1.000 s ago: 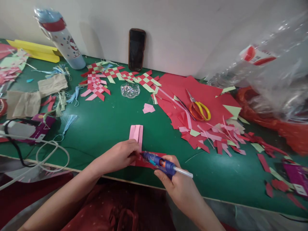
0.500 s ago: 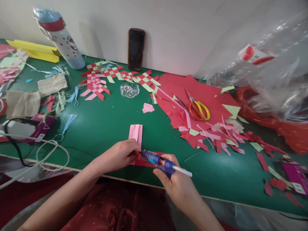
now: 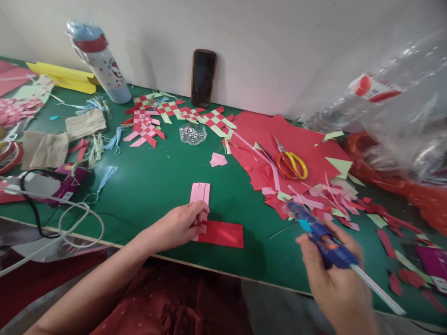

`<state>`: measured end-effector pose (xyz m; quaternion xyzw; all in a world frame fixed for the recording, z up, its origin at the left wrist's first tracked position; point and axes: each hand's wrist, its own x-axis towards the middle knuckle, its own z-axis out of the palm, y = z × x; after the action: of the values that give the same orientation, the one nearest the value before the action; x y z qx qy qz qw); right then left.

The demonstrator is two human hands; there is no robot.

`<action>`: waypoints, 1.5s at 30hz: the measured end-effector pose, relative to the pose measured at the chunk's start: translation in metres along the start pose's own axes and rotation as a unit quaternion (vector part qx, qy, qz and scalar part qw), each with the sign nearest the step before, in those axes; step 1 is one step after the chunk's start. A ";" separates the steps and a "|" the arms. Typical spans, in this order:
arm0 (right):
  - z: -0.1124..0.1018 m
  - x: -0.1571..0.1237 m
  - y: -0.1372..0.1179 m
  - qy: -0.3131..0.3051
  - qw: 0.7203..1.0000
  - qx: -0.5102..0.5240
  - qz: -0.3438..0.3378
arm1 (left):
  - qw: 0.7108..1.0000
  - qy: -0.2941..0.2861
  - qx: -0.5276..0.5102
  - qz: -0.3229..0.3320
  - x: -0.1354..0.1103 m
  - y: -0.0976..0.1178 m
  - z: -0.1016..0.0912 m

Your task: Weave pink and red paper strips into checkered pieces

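My left hand, fingers curled together, pinches at the pink paper strips near the table's front edge. The strips stand upright in view, side by side, and cross the left end of a red paper strip. My fingers hide part of that crossing. Off to the right, my right hand is wrapped round a blue hot glue gun, its nozzle pointing up and left. A clear glue stick sticks out of the gun's back. The gun is apart from the paper and a little blurred.
Scissors lie on red paper sheets, with paper scraps around them. Woven paper pieces, a dish of beads and a phone are at the back. A bottle, tassels and a white cable are left.
My right hand has carried the glue gun away from the paper, to the right, uncovering the red strip. My left hand stays at the pink strips. The view has shifted slightly.
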<state>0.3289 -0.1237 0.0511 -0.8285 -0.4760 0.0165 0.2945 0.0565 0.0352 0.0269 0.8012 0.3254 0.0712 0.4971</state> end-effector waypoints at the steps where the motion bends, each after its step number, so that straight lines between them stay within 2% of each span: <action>1: -0.003 0.004 0.009 0.013 0.997 -0.080 -0.014 | 1.000 0.004 0.000 0.002 0.000 0.001 0.000; 3: -0.004 0.010 0.028 0.000 0.982 -0.185 -0.032 | 1.000 0.016 0.007 0.006 -0.001 0.001 0.001; 6: 0.004 0.015 0.057 -0.047 0.960 -0.271 -0.058 | 0.999 0.040 0.027 0.022 -0.003 -0.002 0.004; 9: 0.009 0.014 0.083 -0.076 0.955 -0.280 -0.066 | 0.994 0.074 0.039 0.075 -0.008 -0.005 0.006; 12: 0.001 0.013 0.089 -0.057 0.957 -0.265 -0.099 | 0.979 0.130 0.046 0.148 -0.019 -0.010 0.008; 14: -0.004 0.010 0.074 -0.008 0.960 -0.251 -0.125 | 0.964 0.175 0.090 0.177 -0.029 -0.013 0.009; 16: 0.000 0.005 0.041 0.058 0.967 -0.197 -0.152 | 0.947 0.201 0.161 0.190 -0.039 -0.017 0.010; 18: 0.015 -0.004 -0.001 0.033 0.967 -0.111 -0.226 | 0.932 0.209 0.222 0.194 -0.048 -0.021 0.012; 20: 0.038 -0.016 -0.041 -0.039 0.953 -0.062 -0.295 | 0.920 0.215 0.266 0.190 -0.053 -0.024 0.014; 22: 0.060 -0.027 -0.071 -0.098 0.938 -0.063 -0.327 | 0.912 0.217 0.297 0.184 -0.055 -0.027 0.017; 24: 0.075 -0.034 -0.087 -0.126 0.931 -0.071 -0.336 | 0.907 0.210 0.316 0.183 -0.054 -0.030 0.018; 27: 0.085 -0.038 -0.093 -0.138 0.930 -0.094 -0.329 | 0.907 0.196 0.325 0.184 -0.051 -0.032 0.020; 34: 0.089 -0.041 -0.094 -0.145 0.933 -0.113 -0.309 | 0.913 0.183 0.320 0.175 -0.049 -0.035 0.021; 41: 0.098 -0.041 -0.093 -0.126 0.956 -0.065 -0.255 | 0.917 0.170 0.320 0.167 -0.049 -0.034 0.022; 45: 0.098 -0.038 -0.087 -0.132 0.956 -0.053 -0.256 | 0.916 0.175 0.321 0.168 -0.050 -0.034 0.022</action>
<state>0.2097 -0.0755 0.0045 -0.6841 -0.7067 0.0243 0.1788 0.0119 -0.0009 -0.0020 0.9351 0.2735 0.1846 0.1294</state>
